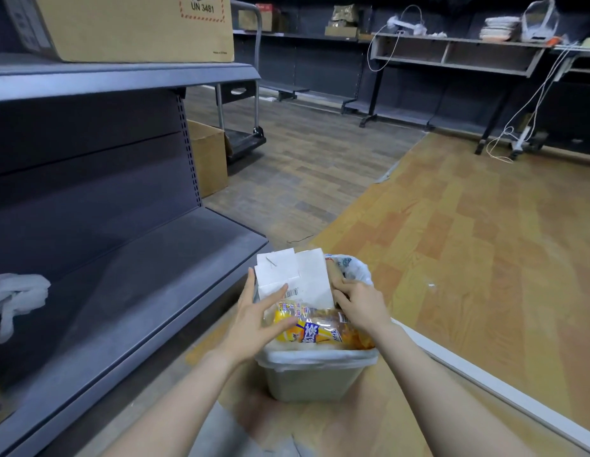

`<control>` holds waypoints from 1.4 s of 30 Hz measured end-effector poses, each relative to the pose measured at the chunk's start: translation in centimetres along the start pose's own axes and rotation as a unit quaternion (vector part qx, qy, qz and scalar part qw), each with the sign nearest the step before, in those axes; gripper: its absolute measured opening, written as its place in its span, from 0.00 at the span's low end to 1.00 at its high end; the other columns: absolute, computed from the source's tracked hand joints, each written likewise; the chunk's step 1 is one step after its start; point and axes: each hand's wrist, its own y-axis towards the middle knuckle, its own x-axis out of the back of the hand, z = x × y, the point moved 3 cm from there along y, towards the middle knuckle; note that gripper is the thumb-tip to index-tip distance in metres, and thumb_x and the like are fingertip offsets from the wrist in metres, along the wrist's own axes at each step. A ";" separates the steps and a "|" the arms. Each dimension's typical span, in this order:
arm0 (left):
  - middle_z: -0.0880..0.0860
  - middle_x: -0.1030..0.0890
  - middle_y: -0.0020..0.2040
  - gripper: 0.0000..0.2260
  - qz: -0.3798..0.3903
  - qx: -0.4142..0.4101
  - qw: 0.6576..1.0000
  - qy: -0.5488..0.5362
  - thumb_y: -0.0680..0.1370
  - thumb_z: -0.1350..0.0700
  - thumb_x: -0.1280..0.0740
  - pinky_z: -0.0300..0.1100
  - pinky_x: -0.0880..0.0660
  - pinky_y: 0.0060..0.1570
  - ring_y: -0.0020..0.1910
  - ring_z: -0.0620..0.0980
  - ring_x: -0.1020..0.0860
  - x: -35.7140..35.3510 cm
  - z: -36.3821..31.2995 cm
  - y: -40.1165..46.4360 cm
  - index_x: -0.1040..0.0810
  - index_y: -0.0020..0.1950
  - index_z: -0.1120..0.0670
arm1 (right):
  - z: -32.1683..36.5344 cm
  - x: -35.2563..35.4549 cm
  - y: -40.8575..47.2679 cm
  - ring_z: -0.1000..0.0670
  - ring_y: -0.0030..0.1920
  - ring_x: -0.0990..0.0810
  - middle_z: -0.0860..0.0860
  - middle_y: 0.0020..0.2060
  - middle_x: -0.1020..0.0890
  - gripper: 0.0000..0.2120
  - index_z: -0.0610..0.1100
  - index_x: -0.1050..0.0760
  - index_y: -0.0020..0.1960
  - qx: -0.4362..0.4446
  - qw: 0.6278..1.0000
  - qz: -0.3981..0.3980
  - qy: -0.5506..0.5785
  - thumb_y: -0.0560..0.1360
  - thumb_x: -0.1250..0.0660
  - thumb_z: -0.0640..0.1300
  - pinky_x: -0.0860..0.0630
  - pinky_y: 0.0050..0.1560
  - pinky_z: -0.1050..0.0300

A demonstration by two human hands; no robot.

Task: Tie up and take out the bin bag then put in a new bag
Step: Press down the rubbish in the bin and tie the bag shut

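Note:
A small grey bin (311, 380) stands on the floor below me, lined with a thin clear bag (353, 272) folded over its rim. Rubbish fills it: a white paper carton (303, 275) standing upright and a yellow-orange snack wrapper (316, 328) in front of it. My left hand (257, 321) lies with straight fingers against the carton and the wrapper. My right hand (356, 305) is at the carton's right edge with curled fingers; I cannot tell whether it holds the carton or the bag.
A dark metal shelf unit (128, 268) runs along the left, with a crumpled white plastic bag (16, 295) on its low shelf. A cardboard box (209, 159) and a trolley (244, 140) stand behind it. Open wooden floor (468, 242) spreads to the right.

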 end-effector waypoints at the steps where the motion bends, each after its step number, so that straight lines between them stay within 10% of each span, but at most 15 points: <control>1: 0.46 0.51 0.78 0.33 -0.007 0.007 1.000 -0.024 0.66 0.35 0.29 0.41 0.49 0.75 0.75 0.39 0.48 -0.1 -0.2 0.2 0.28 0.68 0.45 | 0.1 0.0 0.0 0.43 0.51 0.23 0.47 0.48 0.20 0.13 0.46 0.22 0.46 0.000 1.000 0.007 -0.006 0.80 0.45 0.45 0.37 0.40 0.57; 3: 0.44 0.37 0.72 0.26 -0.016 0.015 0.998 -0.052 0.69 0.48 0.25 0.43 0.40 0.73 0.70 0.41 0.35 -0.4 -0.6 0.4 0.23 0.65 0.53 | 0.4 0.1 -0.1 0.41 0.54 0.24 0.45 0.53 0.20 0.15 0.46 0.25 0.41 -0.002 1.000 0.019 -0.013 0.80 0.47 0.44 0.35 0.41 0.55; 6: 0.42 0.35 0.66 0.28 -0.014 0.046 0.998 -0.052 0.69 0.48 0.25 0.39 0.38 0.70 0.70 0.44 0.33 -0.2 -1.0 0.3 0.25 0.67 0.53 | 0.3 0.0 -0.5 0.43 0.63 0.27 0.46 0.64 0.24 0.16 0.46 0.24 0.59 -0.003 0.999 0.037 -0.011 0.81 0.49 0.45 0.31 0.49 0.54; 13: 0.49 0.34 0.74 0.61 -0.002 0.096 0.990 0.103 0.60 0.36 0.25 0.52 0.31 0.65 0.71 0.53 0.33 0.5 -2.0 1.5 0.65 0.77 0.50 | 0.2 -0.2 -1.2 0.48 0.72 0.36 0.52 0.71 0.32 0.20 0.53 0.39 0.73 0.013 0.999 0.049 -0.014 0.83 0.52 0.48 0.32 0.59 0.55; 18: 0.48 0.23 0.62 0.51 0.021 0.142 0.981 0.132 0.52 0.32 0.28 0.52 0.30 0.61 0.65 0.56 0.29 1.0 -2.0 2.7 0.43 0.71 0.45 | -0.2 -0.7 -1.0 0.47 0.69 0.32 0.47 0.62 0.25 0.17 0.47 0.32 0.67 0.031 0.998 0.057 -0.012 0.82 0.51 0.44 0.32 0.55 0.54; 25: 0.54 0.66 0.77 0.61 0.113 0.171 0.951 0.233 0.62 0.31 0.29 0.61 0.59 0.73 0.77 0.56 0.64 0.3 -4.0 4.3 0.63 0.77 0.58 | -0.4 -0.2 -1.2 0.49 0.73 0.38 0.54 0.73 0.35 0.24 0.56 0.54 0.77 0.053 0.995 0.078 -0.029 0.82 0.54 0.48 0.38 0.66 0.50; 30: 0.52 0.67 0.77 0.64 0.089 0.114 0.970 0.195 0.61 0.29 0.30 0.59 0.53 0.75 0.77 0.53 0.62 -0.5 -3.0 3.8 0.70 0.75 0.56 | -4.3 1.6 -1.9 0.47 0.71 0.33 0.49 0.72 0.33 0.27 0.48 0.42 0.75 0.033 0.989 -0.126 0.075 0.79 0.55 0.54 0.35 0.69 0.49; 33: 0.51 0.66 0.77 0.63 0.073 0.096 0.973 0.196 0.61 0.28 0.31 0.57 0.52 0.75 0.77 0.51 0.61 -0.3 -2.9 3.6 0.70 0.75 0.55 | -8.6 0.3 -2.3 0.46 0.75 0.41 0.45 0.75 0.40 0.24 0.42 0.47 0.77 -0.142 0.953 -0.164 0.210 0.82 0.49 0.48 0.43 0.72 0.50; 37: 0.49 0.63 0.78 0.63 0.062 0.107 0.974 0.188 0.61 0.30 0.29 0.56 0.47 0.75 0.78 0.49 0.59 -0.4 -2.7 3.6 0.69 0.76 0.55 | -12.4 -3.9 -3.6 0.37 0.71 0.36 0.38 0.73 0.37 0.33 0.38 0.49 0.76 -0.420 0.835 0.027 0.355 0.80 0.47 0.58 0.36 0.67 0.44; 42: 0.48 0.64 0.78 0.63 0.056 0.090 0.977 0.185 0.57 0.26 0.33 0.56 0.46 0.75 0.78 0.49 0.59 -0.5 -2.5 3.4 0.69 0.76 0.50 | -11.0 -5.9 -3.7 0.43 0.49 0.19 0.41 0.50 0.19 0.26 0.38 0.32 0.68 -0.444 0.658 0.148 0.590 0.80 0.46 0.57 0.23 0.51 0.49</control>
